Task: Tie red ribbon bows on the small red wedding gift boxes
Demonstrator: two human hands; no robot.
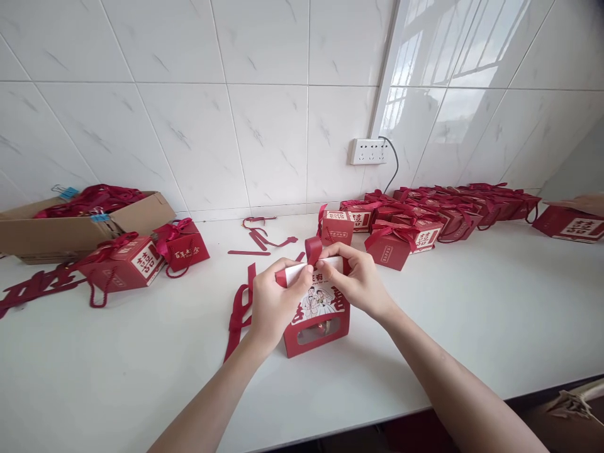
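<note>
Head camera: the left hand and the right hand meet at the top of a red gift box, which stands upright on the white table directly below the fingers. Thumb and forefinger of each hand are pinched together at the base of a dark red ribbon loop, which sticks up between the two sets of fingertips. The box's pale top edge runs right behind the thumbs, so it is hard to tell whether the right fingertips grip ribbon alone or card as well. Under the fingers, the front bears a printed couple and, lower down, a clear window.

Just left of the left fingers lie loose ribbon strips; shorter cut pieces are scattered beyond the fingertips. Farther left of the fingers are two tied red boxes and an open carton heaped with ribbon. Beyond the right fingers, a cluster of bow-topped boxes stretches along the tiled wall, with a power socket above it. Well to the right of the fingers sits one more red box.
</note>
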